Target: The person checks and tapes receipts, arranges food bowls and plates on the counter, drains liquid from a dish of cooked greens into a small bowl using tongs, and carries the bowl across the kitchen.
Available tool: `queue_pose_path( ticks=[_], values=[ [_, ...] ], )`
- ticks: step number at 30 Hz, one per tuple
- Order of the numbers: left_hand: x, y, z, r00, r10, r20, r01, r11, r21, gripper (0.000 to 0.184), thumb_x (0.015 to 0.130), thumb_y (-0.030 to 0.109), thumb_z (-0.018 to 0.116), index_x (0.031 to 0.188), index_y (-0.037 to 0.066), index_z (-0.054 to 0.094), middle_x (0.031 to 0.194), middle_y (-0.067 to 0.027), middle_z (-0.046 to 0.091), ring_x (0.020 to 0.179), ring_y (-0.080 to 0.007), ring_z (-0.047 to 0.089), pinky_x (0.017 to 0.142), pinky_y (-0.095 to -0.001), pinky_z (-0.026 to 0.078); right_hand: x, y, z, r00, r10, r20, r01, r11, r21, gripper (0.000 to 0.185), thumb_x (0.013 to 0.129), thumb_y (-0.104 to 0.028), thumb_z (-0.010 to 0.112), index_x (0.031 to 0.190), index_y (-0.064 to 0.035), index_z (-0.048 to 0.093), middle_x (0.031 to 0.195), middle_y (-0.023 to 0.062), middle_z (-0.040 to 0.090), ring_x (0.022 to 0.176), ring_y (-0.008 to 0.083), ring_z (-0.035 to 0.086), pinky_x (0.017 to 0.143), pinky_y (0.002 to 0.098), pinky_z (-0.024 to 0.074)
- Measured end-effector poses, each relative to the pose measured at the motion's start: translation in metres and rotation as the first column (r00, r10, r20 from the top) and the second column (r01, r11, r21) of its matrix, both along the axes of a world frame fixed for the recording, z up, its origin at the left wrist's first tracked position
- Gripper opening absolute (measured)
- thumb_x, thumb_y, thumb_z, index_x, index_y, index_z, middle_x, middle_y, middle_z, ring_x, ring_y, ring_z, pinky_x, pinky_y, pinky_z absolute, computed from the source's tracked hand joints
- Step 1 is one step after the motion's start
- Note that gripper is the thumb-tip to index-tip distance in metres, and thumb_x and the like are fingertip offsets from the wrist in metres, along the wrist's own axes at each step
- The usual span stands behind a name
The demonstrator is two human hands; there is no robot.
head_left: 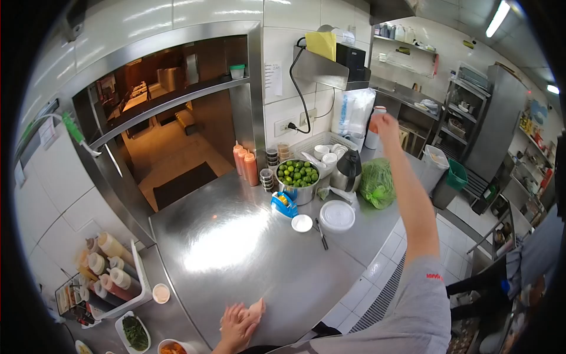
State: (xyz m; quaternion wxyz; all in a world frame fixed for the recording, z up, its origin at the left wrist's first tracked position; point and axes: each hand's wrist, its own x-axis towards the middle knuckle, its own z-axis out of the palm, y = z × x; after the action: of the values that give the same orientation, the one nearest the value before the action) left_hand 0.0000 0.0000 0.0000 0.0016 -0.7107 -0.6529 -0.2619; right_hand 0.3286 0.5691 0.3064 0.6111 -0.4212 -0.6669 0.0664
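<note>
Near the front edge of the steel counter (pixel 295 271), my left hand (pixel 236 325) presses down with its fingers over a pale pink, cloth-like thing (pixel 257 308), mostly covered by the hand. My right arm stretches to the far right end of the counter. There my right hand (pixel 386 125) is closed around a white bottle (pixel 371 140); its label and part of its body are hidden. Beside it are a clear plastic pack (pixel 354 109) and a green-filled plastic bag (pixel 378 184). A steel jug (pixel 346 172) stands left of the bag.
A pot of limes (pixel 298 174), orange squeeze bottles (pixel 251 170), a blue tape dispenser (pixel 284 205), a lidded tub (pixel 337 216) and a black marker (pixel 321 234) are on the counter. Sauce bottles fill a white bin (pixel 132 298) at left. A person (pixel 525 253) stands at right.
</note>
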Motion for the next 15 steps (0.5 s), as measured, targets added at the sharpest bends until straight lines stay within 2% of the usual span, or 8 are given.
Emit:
queue_pose_path(
  ticks=[1, 5, 7, 8, 11, 13, 14, 15],
  values=[
    [0.000, -0.018, -0.004, 1.000, 0.000, -0.025, 0.000, 1.000, 0.008, 0.027, 0.077, 0.029, 0.059, 0.097, 0.011, 0.057, 0.100, -0.0074, 0.057, 0.096, -0.0275, 0.053, 0.079, -0.0451, 0.038, -0.009, -0.006, 0.004, 1.000, 0.016, 0.008, -0.016, 1.000, -0.002, 0.027, 0.073, -0.028, 0.061, 0.076, -0.0007, 0.063, 0.068, 0.0144, 0.061, 0.065, 0.0205, 0.061, 0.062, 0.0318, 0.0453],
    [0.010, 0.014, -0.010, 0.980, 0.197, 0.042, -0.176, 0.940, -0.293, 0.022, 0.082, 0.027, 0.046, 0.082, 0.009, 0.060, 0.092, -0.0101, 0.059, 0.082, -0.0321, 0.054, 0.071, -0.0452, 0.040, -0.023, 0.101, 0.047, 0.989, -0.143, -0.024, 0.145, 0.978, 0.147, 0.025, 0.077, -0.029, 0.055, 0.081, -0.0057, 0.063, 0.072, 0.0142, 0.062, 0.070, 0.0303, 0.060, 0.065, 0.0368, 0.0456],
    [-0.002, 0.020, -0.053, 0.950, 0.301, 0.080, -0.249, 0.888, -0.388, 0.024, 0.081, 0.034, 0.053, 0.077, 0.010, 0.059, 0.068, -0.0060, 0.057, 0.066, -0.0258, 0.055, 0.068, -0.0348, 0.039, -0.029, 0.140, 0.073, 0.989, -0.136, -0.065, 0.148, 0.957, 0.251, 0.023, 0.078, -0.027, 0.055, 0.083, -0.0066, 0.063, 0.077, 0.0144, 0.062, 0.075, 0.0314, 0.060, 0.068, 0.0376, 0.0457],
    [-0.012, 0.021, -0.113, 0.875, 0.301, 0.378, -0.253, 0.952, -0.173, 0.023, 0.086, 0.029, 0.046, 0.079, 0.010, 0.058, 0.059, -0.0085, 0.053, 0.056, -0.0224, 0.052, 0.066, -0.0283, 0.038, -0.031, 0.153, 0.086, 0.988, -0.129, -0.088, 0.149, 0.947, 0.283, 0.022, 0.078, -0.026, 0.054, 0.085, -0.0068, 0.063, 0.080, 0.0148, 0.063, 0.077, 0.0320, 0.060, 0.069, 0.0382, 0.0456],
    [0.066, 0.072, 0.026, 0.698, 0.601, 0.389, -0.519, 0.799, -0.303, 0.027, 0.089, 0.025, 0.037, 0.081, 0.007, 0.055, 0.066, -0.0110, 0.054, 0.065, -0.0202, 0.052, 0.065, -0.0276, 0.038, -0.032, 0.202, 0.125, 0.983, -0.139, -0.122, 0.181, 0.863, 0.471, 0.023, 0.079, -0.025, 0.052, 0.090, -0.0064, 0.061, 0.084, 0.0153, 0.062, 0.081, 0.0326, 0.059, 0.073, 0.0388, 0.0450],
    [0.064, 0.060, -0.038, 0.586, 0.629, 0.511, -0.562, 0.770, -0.303, 0.022, 0.086, 0.025, 0.044, 0.087, 0.006, 0.054, 0.076, -0.0120, 0.054, 0.071, -0.0210, 0.052, 0.068, -0.0295, 0.038, -0.042, 0.204, 0.149, 0.985, -0.134, -0.109, 0.166, 0.912, 0.376, 0.026, 0.080, -0.024, 0.051, 0.098, -0.0075, 0.059, 0.085, 0.0145, 0.062, 0.081, 0.0332, 0.059, 0.074, 0.0379, 0.0452],
    [0.064, 0.057, -0.060, 0.481, 0.618, 0.622, -0.575, 0.758, -0.308, 0.023, 0.083, 0.026, 0.050, 0.093, 0.006, 0.053, 0.086, -0.0129, 0.055, 0.078, -0.0218, 0.052, 0.070, -0.0313, 0.039, -0.044, 0.220, 0.160, 0.999, -0.013, -0.046, 0.024, 0.965, 0.262, 0.037, 0.080, -0.028, 0.050, 0.112, -0.0092, 0.051, 0.096, 0.0150, 0.061, 0.096, 0.0345, 0.054, 0.085, 0.0461, 0.0390],
    [0.075, 0.061, -0.039, 0.468, 0.627, 0.623, -0.598, 0.744, -0.299, 0.023, 0.083, 0.026, 0.050, 0.093, 0.006, 0.053, 0.086, -0.0129, 0.055, 0.078, -0.0218, 0.052, 0.070, -0.0313, 0.039, -0.050, 0.235, 0.169, 0.998, 0.016, -0.053, -0.001, 0.963, 0.268, 0.037, 0.080, -0.028, 0.050, 0.112, -0.0092, 0.051, 0.096, 0.0150, 0.061, 0.096, 0.0345, 0.054, 0.085, 0.0461, 0.0390]
  ],
)
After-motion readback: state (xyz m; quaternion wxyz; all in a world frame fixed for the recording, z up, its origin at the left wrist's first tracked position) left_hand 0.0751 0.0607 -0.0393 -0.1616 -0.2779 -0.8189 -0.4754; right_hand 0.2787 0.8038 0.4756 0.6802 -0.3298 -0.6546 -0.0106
